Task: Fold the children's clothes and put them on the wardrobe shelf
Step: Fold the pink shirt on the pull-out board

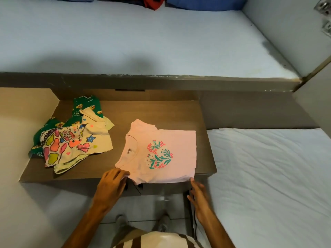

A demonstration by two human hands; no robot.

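Observation:
A pink children's T-shirt (172,153) with a floral heart print lies partly folded on a brown tabletop (139,111), its collar toward the left. My left hand (112,181) pinches the shirt's near left sleeve edge. Fingertips of my right hand (198,192) touch the shirt's near right corner. To the left lies a crumpled cream shirt (75,145) with colourful drawings, on top of a green printed garment (84,108). The wardrobe shelf (143,42), lined pale blue, stretches behind the table.
Blue and red clothes (197,2) sit at the back of the shelf. The wardrobe's side wall (286,33) rises at the right, with a door (320,97) below it. A white-sheeted bed (277,176) lies right of the table. My feet stand on the floor (35,212).

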